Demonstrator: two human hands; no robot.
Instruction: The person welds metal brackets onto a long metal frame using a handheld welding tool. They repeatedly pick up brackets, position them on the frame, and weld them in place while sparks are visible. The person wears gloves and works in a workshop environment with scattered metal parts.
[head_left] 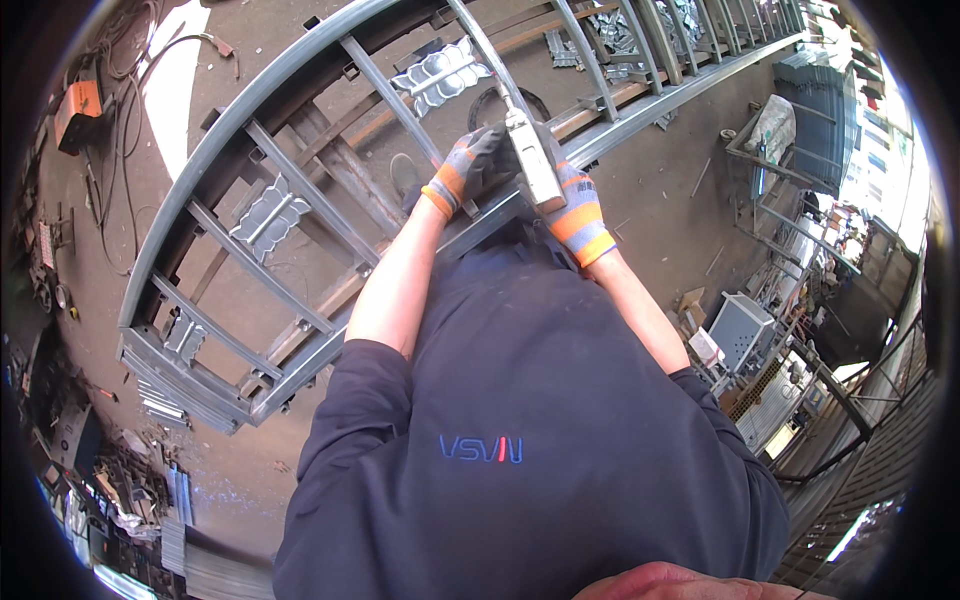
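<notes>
Both gloved hands meet over a grey steel gate frame lying flat above the dirt floor; the left hand is curled shut around a thin bar of the frame, just beside the right. The right hand is clamped on a short square tube, tilted and standing on the frame's lower rail; pressed ornaments sit between the bars.

orange machine far left, grey metal box right, scrap pile lower left
</notes>
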